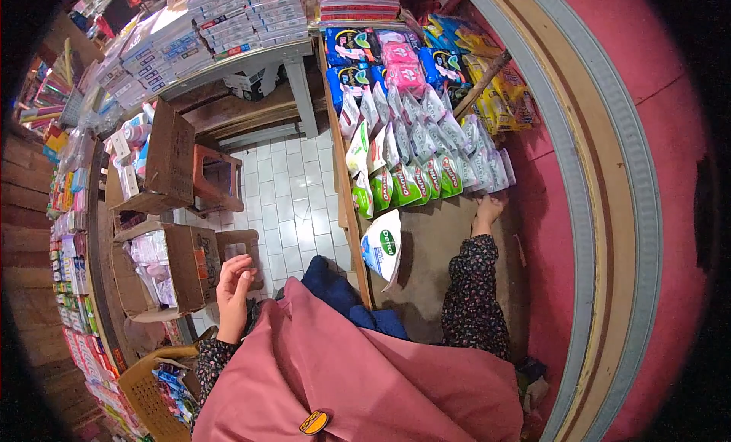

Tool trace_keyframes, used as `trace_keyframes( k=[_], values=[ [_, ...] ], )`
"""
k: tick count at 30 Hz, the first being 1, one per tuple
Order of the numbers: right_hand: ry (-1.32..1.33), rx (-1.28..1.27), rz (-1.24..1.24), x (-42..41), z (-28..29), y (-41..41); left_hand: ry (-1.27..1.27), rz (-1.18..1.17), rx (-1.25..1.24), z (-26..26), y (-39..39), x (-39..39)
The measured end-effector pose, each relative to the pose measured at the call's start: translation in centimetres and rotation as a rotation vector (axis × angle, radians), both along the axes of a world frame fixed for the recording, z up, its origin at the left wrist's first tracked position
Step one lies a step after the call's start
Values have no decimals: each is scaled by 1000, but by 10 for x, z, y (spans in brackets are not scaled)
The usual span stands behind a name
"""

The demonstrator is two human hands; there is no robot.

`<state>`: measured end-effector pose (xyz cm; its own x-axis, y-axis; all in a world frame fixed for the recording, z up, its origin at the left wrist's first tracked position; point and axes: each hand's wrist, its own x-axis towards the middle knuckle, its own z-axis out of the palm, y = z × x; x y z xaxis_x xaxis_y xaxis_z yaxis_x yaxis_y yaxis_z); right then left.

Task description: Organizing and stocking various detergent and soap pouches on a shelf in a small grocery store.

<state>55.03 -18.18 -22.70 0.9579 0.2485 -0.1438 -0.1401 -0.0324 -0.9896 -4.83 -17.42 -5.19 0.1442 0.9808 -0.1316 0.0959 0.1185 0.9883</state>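
My right hand (pixel 489 209) is at the near right end of rows of standing refill pouches, its fingers against a silvery pouch (pixel 498 169); whether they grip it cannot be told. Green Nuvo pouches (pixel 421 180) stand in a row to its left. Nearer to me, a white and blue Dettol pouch (pixel 381 248) stands alone by the shelf's left edge. My left hand (pixel 234 290) is raised over the floor at the left, fingers loosely bent and apart, holding nothing.
Sanitary pad packs (pixel 404 65) and yellow packets (pixel 502 96) lie beyond the pouches. Open cardboard boxes (pixel 201 265) of goods, a plastic stool (pixel 220 176) and a yellow basket (pixel 149 385) stand at the left. A stick (pixel 482 83) leans over the goods. A curved frame (pixel 605 156) borders the right.
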Motion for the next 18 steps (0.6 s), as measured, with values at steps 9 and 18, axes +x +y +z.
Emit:
trace_keyframes(
  k=[9,18],
  values=[
    [-27,4,-22,3,-14,-7,-10,-15,31,2,5,3],
    [-258,160,-157,-41,54,-45,-73,-22,-4,-11,7,-18]
  ],
)
